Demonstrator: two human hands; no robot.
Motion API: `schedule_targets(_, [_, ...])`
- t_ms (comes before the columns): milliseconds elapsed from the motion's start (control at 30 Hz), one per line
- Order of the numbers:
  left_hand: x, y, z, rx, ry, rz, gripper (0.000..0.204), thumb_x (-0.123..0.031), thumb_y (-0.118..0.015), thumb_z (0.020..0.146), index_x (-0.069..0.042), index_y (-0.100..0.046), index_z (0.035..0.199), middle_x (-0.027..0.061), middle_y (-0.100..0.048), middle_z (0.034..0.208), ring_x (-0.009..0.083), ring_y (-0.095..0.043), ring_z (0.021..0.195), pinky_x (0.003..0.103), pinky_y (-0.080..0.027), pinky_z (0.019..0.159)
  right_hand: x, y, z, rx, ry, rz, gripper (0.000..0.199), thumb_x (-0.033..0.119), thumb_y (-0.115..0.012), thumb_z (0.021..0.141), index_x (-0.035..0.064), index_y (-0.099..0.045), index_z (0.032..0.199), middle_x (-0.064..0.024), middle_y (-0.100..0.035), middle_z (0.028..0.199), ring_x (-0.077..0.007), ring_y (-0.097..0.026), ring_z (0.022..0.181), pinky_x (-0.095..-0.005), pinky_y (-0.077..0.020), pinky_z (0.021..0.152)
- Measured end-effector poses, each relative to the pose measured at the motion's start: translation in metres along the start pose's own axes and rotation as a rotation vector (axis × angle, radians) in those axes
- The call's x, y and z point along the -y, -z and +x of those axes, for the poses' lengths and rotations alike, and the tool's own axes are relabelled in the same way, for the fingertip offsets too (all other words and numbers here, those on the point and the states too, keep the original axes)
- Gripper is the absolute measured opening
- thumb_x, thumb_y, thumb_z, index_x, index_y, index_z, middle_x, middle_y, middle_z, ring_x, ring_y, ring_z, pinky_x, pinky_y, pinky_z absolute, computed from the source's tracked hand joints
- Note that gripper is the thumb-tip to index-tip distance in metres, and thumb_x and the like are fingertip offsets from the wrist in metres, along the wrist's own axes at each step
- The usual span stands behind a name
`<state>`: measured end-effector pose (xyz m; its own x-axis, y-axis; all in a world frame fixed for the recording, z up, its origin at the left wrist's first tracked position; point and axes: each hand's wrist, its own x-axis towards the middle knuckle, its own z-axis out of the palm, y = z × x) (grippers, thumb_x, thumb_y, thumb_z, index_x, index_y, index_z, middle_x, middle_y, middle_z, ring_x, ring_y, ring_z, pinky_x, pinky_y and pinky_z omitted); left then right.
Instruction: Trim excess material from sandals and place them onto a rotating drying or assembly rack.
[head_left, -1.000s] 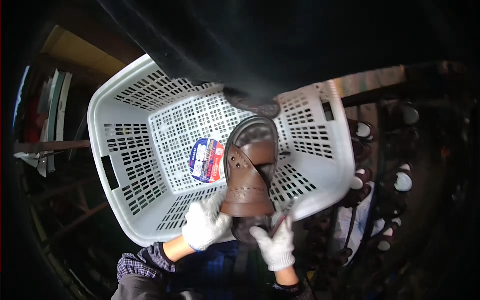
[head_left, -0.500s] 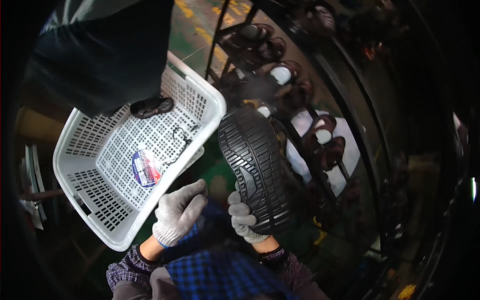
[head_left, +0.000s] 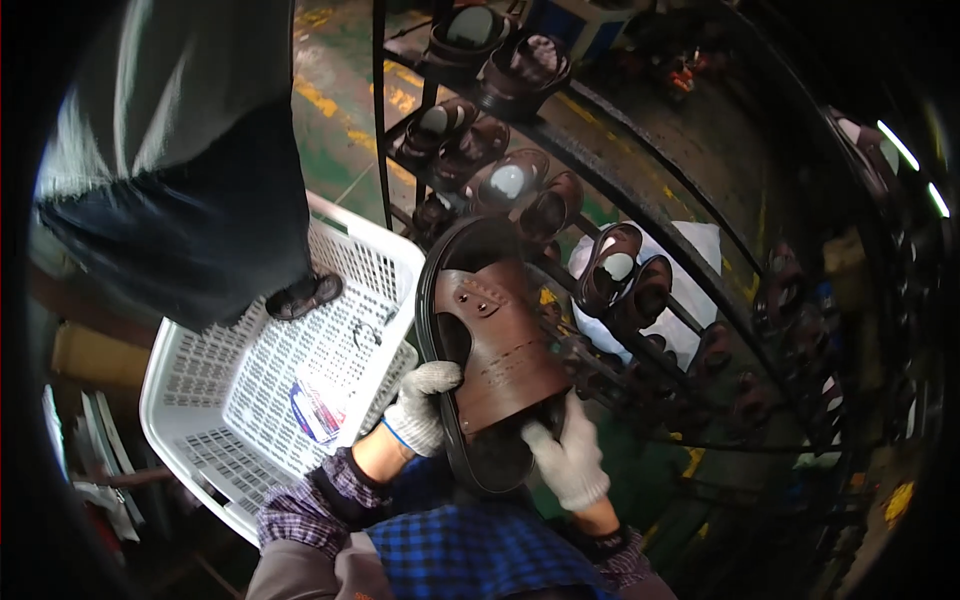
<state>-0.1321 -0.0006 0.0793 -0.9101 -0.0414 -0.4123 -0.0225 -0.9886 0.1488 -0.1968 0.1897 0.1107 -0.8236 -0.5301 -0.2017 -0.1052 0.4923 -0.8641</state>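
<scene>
A brown sandal (head_left: 500,345) with a broad upper and a black sole stands tilted in front of me, its upper turned toward me. Gloved in white knit, my left hand (head_left: 420,408) grips the sole's left edge, thumb near the side opening. My right hand (head_left: 573,458), in the same kind of glove, holds the sandal's lower right side, with its thumb by the insole; the other fingers are partly hidden and slightly blurred.
A white plastic basket (head_left: 170,400) stands at left, holding a dark strappy piece (head_left: 303,297) and a coloured label (head_left: 318,408). Dark cloth (head_left: 200,210) hangs over its far side. At right, a black metal rack (head_left: 590,150) carries several brown sandals (head_left: 608,268).
The sandal has turned from showing its black sole to showing its brown upper. My left hand has moved right, from a loose fist beside the basket, and taken hold of the sandal's edge.
</scene>
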Motion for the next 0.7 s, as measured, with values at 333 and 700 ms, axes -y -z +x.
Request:
schedule_targets(333, [-0.015,-0.056,0.034,0.145,0.069,0.003,0.031,-0.012,-0.061,0.076,0.001,-0.059,0.104,0.0144,-0.066,0.096,0.0293,-0.066,0.086,0.040,-0.056,0.081,0.023,0.051,-0.006,0.066,0.654,-0.113,0.017,-0.002,-0.066,0.069,-0.0044,-0.063,0.086,-0.0203,-0.060,0.107,-0.0384,-0.061,0.093,-0.0416,-0.0527,0.077])
schedule_targets(700, [0.191,-0.165,0.088,0.571,0.241,0.391,0.040,-0.018,-0.065,0.082,0.002,-0.060,0.116,0.0162,-0.066,0.111,0.0294,-0.064,0.103,0.040,-0.052,0.093,-0.115,0.177,-0.125,-0.385,0.091,0.995,0.040,0.017,-0.067,0.089,0.0018,-0.052,0.123,-0.0016,-0.060,0.093,-0.0090,-0.057,0.078,-0.0263,-0.0464,0.062])
